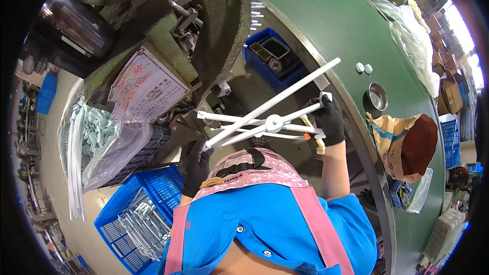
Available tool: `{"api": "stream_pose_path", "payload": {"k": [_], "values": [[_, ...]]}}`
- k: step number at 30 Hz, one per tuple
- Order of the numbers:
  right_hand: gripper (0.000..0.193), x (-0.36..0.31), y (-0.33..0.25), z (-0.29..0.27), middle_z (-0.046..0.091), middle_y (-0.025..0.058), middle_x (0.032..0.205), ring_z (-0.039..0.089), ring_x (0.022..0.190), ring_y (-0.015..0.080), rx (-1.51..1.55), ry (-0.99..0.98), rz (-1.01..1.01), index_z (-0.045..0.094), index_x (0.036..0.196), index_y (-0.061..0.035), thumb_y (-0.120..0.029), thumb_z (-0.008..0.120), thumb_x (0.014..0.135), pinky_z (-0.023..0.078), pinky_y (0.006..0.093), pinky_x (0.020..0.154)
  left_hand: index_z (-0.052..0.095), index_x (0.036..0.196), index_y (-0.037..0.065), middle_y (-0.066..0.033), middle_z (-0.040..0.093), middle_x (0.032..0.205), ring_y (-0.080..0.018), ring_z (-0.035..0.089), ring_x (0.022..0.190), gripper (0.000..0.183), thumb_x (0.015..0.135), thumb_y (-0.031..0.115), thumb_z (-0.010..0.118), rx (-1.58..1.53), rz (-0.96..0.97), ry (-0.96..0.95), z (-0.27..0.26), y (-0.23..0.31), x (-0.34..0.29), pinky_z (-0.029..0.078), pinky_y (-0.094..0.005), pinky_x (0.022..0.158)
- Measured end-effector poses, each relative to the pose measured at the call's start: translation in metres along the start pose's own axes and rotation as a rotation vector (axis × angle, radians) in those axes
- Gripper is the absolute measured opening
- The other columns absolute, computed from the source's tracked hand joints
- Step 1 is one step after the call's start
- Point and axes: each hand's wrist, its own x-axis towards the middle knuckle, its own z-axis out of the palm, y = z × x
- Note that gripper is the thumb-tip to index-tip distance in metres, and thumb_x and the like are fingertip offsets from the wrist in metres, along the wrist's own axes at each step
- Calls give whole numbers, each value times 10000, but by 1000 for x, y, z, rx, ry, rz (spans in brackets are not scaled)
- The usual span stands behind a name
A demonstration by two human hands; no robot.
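In front of my waist is a white folding frame of crossed tubes (274,122), with a round hub where the tubes meet. One long tube slants up to the right, over the gap beside the green table. My right hand (331,121), in a dark glove, is closed around the tube ends on the frame's right side. An orange bit shows on the lower tube near that hand. Also gloved, my left hand (195,165) closes on the frame's lower left end, close to the machine. Its fingertips are partly hidden in shadow.
A green machine (216,35) with a paper sign stands ahead on the left. The curved green table (316,10) on the right bears a metal bowl (377,97) and a paper sack (402,145). Blue crates (275,66) (165,186) and a plastic-lined bin (117,158) stand around me.
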Motion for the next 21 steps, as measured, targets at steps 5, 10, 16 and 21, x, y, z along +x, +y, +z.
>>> {"api": "stream_pose_path", "payload": {"k": [5, 10, 16, 21], "values": [[191, 28, 11, 32, 629, 111, 905, 641, 776, 234, 506, 88, 43, 545, 1035, -30, -192, 530, 935, 562, 355, 658, 640, 1060, 72, -147, 641, 835, -323, 633, 759, 311, 771, 152, 719, 49, -55, -112, -14, 6, -13, 490, -407, 640], [264, 45, 28, 25, 638, 143, 984, 650, 903, 260, 551, 101, 34, 522, 1110, 17, -193, 497, 952, 547, 357, 802, 654, 1036, 60, -149, 641, 820, -307, 628, 733, 323, 731, 103, 748, 151, -109, -36, -47, -10, -35, 490, -376, 620], [175, 45, 26, 31, 645, 98, 945, 650, 832, 222, 636, 86, 10, 584, 1018, -12, -137, 526, 911, 565, 334, 733, 652, 1037, 40, -144, 640, 812, -307, 621, 719, 323, 730, 92, 737, 146, -45, -96, -73, -18, -34, 485, -372, 611], [144, 44, 26, 23, 649, 102, 947, 648, 857, 223, 680, 50, 70, 597, 994, -33, -119, 529, 900, 556, 350, 789, 648, 1055, 48, -151, 636, 820, -323, 618, 725, 332, 742, 123, 727, 204, 65, -94, -74, -19, -23, 481, -392, 616]]}}
